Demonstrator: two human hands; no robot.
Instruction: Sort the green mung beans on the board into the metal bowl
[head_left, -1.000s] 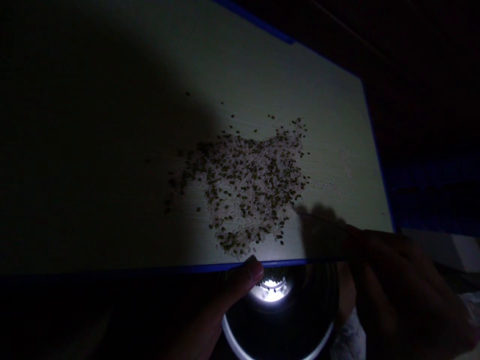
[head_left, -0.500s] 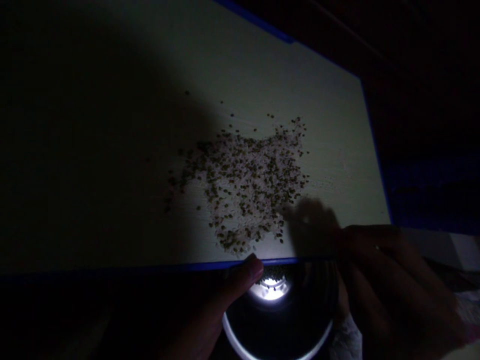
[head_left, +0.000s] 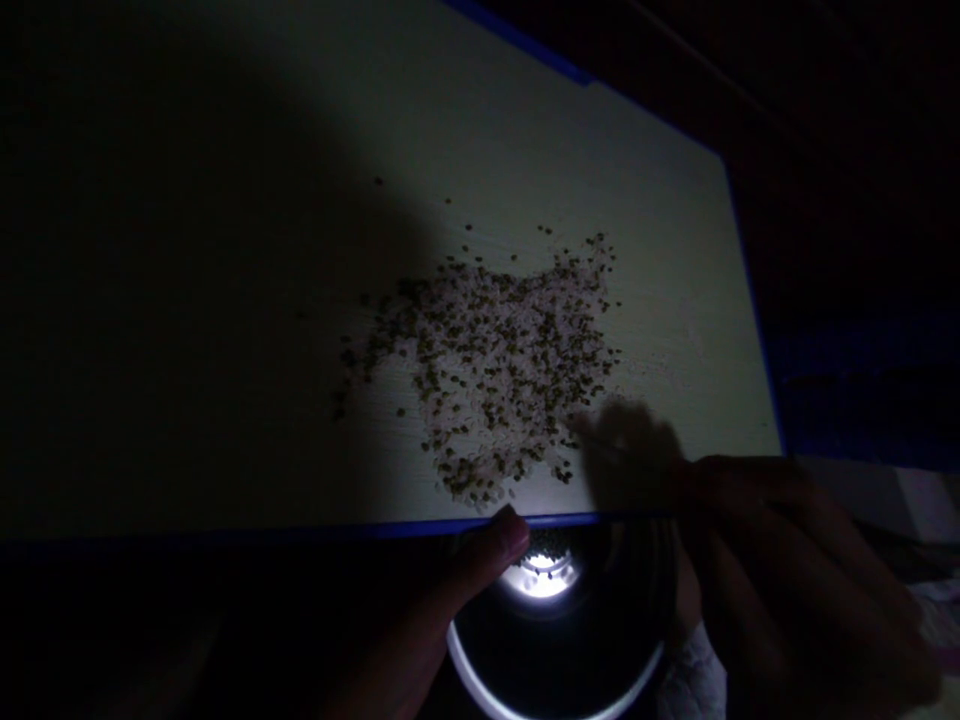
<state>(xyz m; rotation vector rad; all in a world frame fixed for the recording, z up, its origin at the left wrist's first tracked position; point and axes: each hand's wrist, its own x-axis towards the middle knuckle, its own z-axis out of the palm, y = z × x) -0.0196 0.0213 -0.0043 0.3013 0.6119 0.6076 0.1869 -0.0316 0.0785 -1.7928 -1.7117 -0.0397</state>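
Observation:
A spread pile of white rice grains mixed with small dark-green beans [head_left: 517, 350] lies on a pale, blue-edged tabletop [head_left: 660, 220]. My right hand [head_left: 795, 560] is closed, fingertips pinching a thin stick [head_left: 611, 445] whose tip points left at the pile's lower right edge. Below the table's near edge is a round metal bowl [head_left: 472, 680] with dark green beans [head_left: 550, 543] inside and a bright reflection. My left hand [head_left: 457, 600] holds the bowl at its left side, thumb tip at the table edge; its other fingers are hidden.
Stray beans [head_left: 379, 181] lie scattered beyond the main pile. Deep shadow covers the table's left side. A dark blue object [head_left: 862, 390] stands beyond the right edge. White crumpled cloth [head_left: 694, 675] shows beside the bowl. The light is very dim.
The stick's tip has shifted slightly right, away from the pile's edge. My left hand and the bowl stay almost in place; the whole view has drifted a little.

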